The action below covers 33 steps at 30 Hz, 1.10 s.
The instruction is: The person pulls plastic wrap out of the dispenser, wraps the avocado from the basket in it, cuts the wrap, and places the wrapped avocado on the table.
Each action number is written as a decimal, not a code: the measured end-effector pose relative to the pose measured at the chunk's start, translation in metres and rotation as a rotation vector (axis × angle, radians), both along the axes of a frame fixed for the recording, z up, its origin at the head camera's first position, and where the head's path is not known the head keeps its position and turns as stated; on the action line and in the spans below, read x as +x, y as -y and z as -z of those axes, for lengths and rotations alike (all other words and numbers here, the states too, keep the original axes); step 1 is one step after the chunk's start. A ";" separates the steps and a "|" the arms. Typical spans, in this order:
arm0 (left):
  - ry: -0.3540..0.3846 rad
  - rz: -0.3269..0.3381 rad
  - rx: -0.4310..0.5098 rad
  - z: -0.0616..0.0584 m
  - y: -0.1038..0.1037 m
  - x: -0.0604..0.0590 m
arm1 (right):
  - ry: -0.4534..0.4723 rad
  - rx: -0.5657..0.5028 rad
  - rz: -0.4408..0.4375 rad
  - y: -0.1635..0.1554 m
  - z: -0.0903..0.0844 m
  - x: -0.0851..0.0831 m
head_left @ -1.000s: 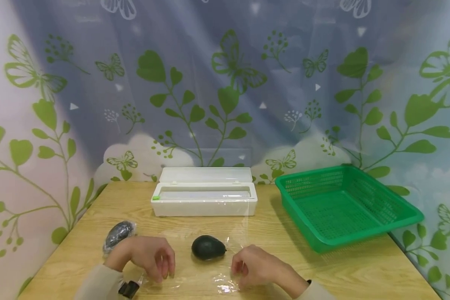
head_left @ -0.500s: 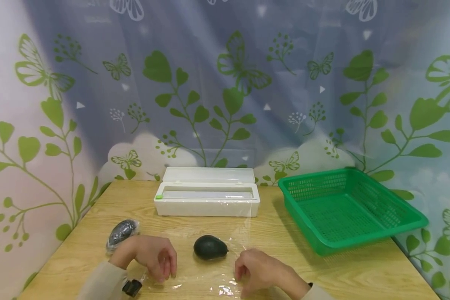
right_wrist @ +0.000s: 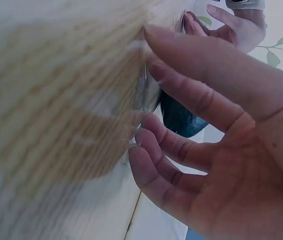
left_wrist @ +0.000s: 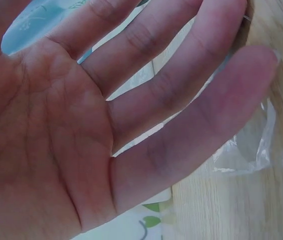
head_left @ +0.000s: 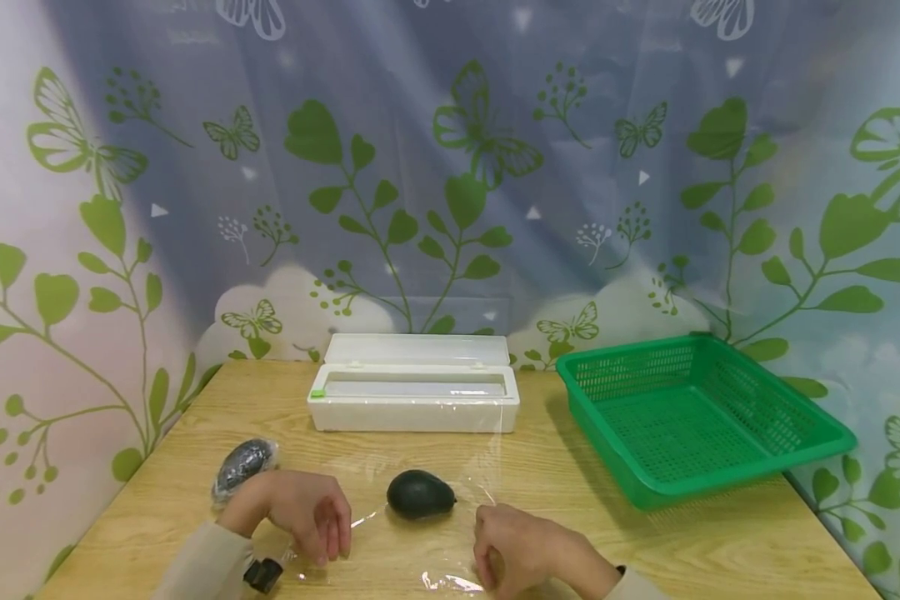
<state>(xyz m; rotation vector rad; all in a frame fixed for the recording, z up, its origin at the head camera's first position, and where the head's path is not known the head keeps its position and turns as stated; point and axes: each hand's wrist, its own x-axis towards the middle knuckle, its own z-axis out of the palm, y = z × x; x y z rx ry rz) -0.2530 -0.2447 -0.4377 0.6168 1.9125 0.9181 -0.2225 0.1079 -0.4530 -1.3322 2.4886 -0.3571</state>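
Wooden table (head_left: 645, 542): dark green avocado (head_left: 420, 494) on clear film (head_left: 450, 575).

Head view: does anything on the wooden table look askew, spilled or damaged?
Nothing spilled or broken. The clear plastic film under the dark green avocado lies wrinkled, its near edge bunched by the right hand. The white film dispenser box stands open.

An avocado (head_left: 420, 493) lies mid-surface (head_left: 555, 467) on plastic film (head_left: 420, 533) (box (head_left: 414, 394) behind, basket (head_left: 693, 412) right, wrapped avocado (head_left: 243, 467) left).
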 end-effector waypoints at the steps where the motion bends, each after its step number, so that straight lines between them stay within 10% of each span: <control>1: 0.005 0.000 0.005 0.001 0.001 0.000 | 0.006 0.000 0.005 0.000 0.000 0.000; 33: -0.048 0.075 0.071 0.003 0.018 -0.008 | 0.263 -0.377 0.242 -0.025 -0.016 -0.024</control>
